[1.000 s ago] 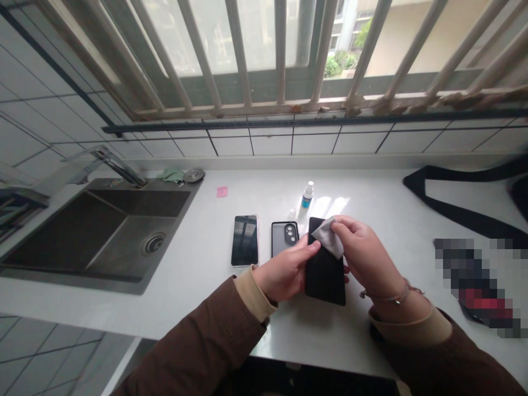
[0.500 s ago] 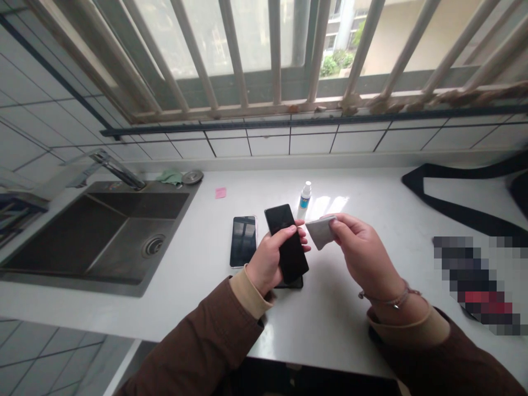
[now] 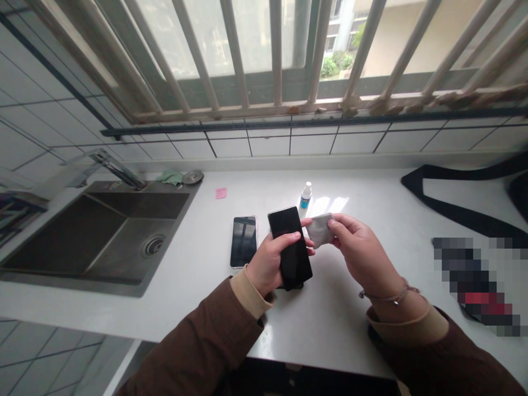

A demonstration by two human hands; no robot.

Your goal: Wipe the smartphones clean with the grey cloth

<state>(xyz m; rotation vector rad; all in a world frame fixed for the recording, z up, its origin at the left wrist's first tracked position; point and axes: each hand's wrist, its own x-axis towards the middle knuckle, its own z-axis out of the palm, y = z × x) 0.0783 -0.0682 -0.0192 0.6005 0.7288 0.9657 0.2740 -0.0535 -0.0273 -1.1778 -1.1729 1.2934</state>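
My left hand grips a black phone, screen up, lifted above the white counter. My right hand pinches a small grey wiping cloth just to the right of the phone's upper edge. A second phone lies flat on the counter, left of my left hand. Under the held phone something dark shows at its lower end; the phone case that lay there is mostly hidden. A small spray bottle with a white cap stands behind the cloth.
A dark steel sink with a tap fills the left. A pink note, a green rag and a round drain plug lie near its back. A black strap crosses the right side beside a blurred patch.
My left hand lifted the black phone away from the cloth and swung it left over the case. My right hand pulled the cloth off the screen, bunching it beside the phone.
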